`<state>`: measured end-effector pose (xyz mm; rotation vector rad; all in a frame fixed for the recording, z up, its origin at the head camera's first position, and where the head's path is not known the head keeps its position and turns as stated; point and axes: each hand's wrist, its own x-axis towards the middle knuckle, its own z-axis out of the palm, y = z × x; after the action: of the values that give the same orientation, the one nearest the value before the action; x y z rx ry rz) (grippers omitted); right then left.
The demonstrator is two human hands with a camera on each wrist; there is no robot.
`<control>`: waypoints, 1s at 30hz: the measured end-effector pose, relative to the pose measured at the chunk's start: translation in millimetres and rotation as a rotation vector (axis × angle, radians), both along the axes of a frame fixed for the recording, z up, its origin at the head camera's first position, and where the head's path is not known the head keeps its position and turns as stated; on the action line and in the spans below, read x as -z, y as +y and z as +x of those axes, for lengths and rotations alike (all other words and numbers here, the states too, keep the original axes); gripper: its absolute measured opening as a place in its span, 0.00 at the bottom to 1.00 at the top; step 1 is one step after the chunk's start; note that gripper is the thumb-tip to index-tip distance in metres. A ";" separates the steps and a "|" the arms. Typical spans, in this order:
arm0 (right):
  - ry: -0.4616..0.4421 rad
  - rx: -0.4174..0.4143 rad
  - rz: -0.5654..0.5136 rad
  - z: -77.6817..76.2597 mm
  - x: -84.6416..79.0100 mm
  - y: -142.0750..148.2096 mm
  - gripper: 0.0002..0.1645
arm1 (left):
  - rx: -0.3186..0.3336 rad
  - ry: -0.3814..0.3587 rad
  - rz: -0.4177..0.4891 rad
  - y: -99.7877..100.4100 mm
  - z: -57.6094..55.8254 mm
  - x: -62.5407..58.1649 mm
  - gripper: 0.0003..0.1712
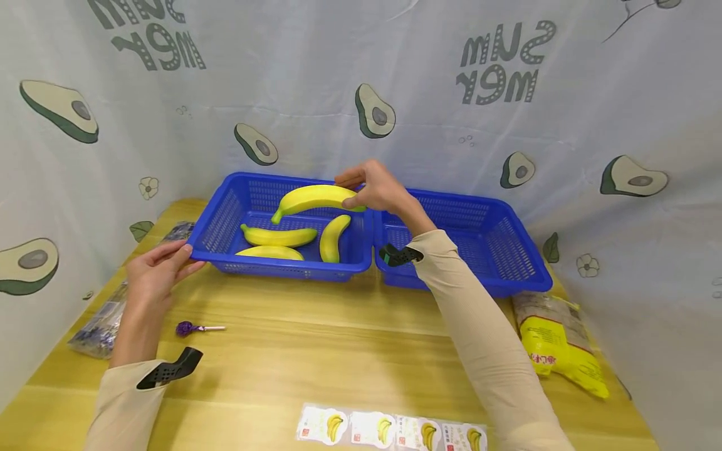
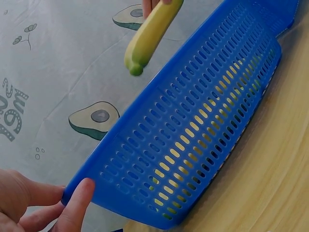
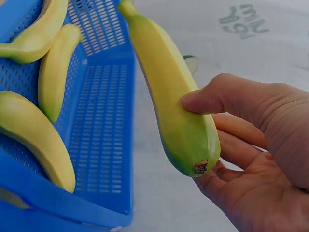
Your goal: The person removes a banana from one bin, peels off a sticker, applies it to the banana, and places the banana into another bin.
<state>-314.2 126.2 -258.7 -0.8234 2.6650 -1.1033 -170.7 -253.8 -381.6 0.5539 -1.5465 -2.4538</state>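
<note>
Between thumb and fingers, my right hand [image 1: 376, 188] holds a yellow banana [image 1: 313, 198] by one end, above the left blue basket [image 1: 282, 269]. In the right wrist view the thumb presses on the banana [image 3: 174, 101] near its greenish tip. Three more bananas lie inside that basket: one banana [image 1: 280, 237] along the middle, another banana [image 1: 334, 239] at the right, and a banana [image 1: 272, 252] partly hidden by the front wall. My left hand [image 1: 155, 272] pinches the basket's front left corner, its thumb and fingers at the rim [image 2: 77, 186].
A second blue basket [image 1: 479, 235] adjoins on the right. A yellow packet [image 1: 555, 341] lies beside it. At left are a clear plastic bag [image 1: 104, 322] and a purple lollipop [image 1: 194, 328]. Banana-picture labels [image 1: 372, 429] lie at the front edge. A printed curtain [image 1: 316, 75] hangs behind.
</note>
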 end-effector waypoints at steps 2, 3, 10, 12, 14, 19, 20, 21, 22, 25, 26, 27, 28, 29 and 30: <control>0.011 -0.006 0.009 8.2 -1.3 6.3 0.33 | 0.002 -0.010 -0.006 -0.6 1.0 0.5 0.09; 0.013 -0.008 0.009 12.6 -1.8 9.8 0.33 | 0.005 -0.013 -0.010 -0.7 1.5 0.6 0.09; 0.038 -0.047 -0.027 44.0 -4.5 34.0 0.31 | 0.012 -0.004 -0.007 -0.5 1.5 0.8 0.10; 0.040 -0.066 -0.032 51.6 -3.3 40.5 0.31 | 0.011 0.000 -0.002 -0.4 1.3 0.6 0.10; 0.035 -0.075 -0.045 58.7 -1.1 46.2 0.30 | 0.012 0.000 0.001 -0.1 1.1 0.3 0.09; 0.008 -0.071 -0.100 78.9 4.2 57.4 0.30 | 0.012 -0.017 0.002 1.1 0.7 -2.1 0.10; 0.007 -0.069 -0.109 83.1 5.4 59.3 0.30 | 0.011 -0.023 -0.002 1.4 0.5 -2.6 0.10; 0.008 -0.070 -0.118 87.1 6.8 61.4 0.30 | 0.010 -0.025 -0.006 1.6 0.3 -2.9 0.10; 0.010 -0.069 -0.127 91.1 8.5 63.4 0.31 | 0.010 -0.025 -0.009 1.8 0.0 -3.4 0.10; 0.031 -0.064 -0.152 102.4 14.6 70.0 0.30 | 0.018 -0.019 -0.018 2.3 -0.4 -4.3 0.10; 0.041 -0.064 -0.154 105.9 17.3 72.3 0.30 | 0.021 -0.022 -0.024 2.3 -0.1 -4.3 0.09; 0.044 -0.064 -0.158 109.6 20.1 74.5 0.30 | 0.023 -0.024 -0.026 2.1 0.5 -4.2 0.09; 0.050 -0.066 -0.160 112.9 23.1 76.6 0.29 | 0.024 -0.027 -0.029 2.0 1.3 -4.1 0.09; 0.057 -0.069 -0.158 116.3 26.0 78.6 0.29 | 0.024 -0.031 -0.033 1.8 2.2 -3.9 0.09; 0.065 -0.070 -0.153 119.7 28.7 80.6 0.29 | 0.026 -0.034 -0.039 1.6 3.2 -3.7 0.10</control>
<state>-194.5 206.8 -287.4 -0.9880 2.6060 -1.2971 -167.6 -252.2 -377.9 0.5751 -1.6206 -2.4394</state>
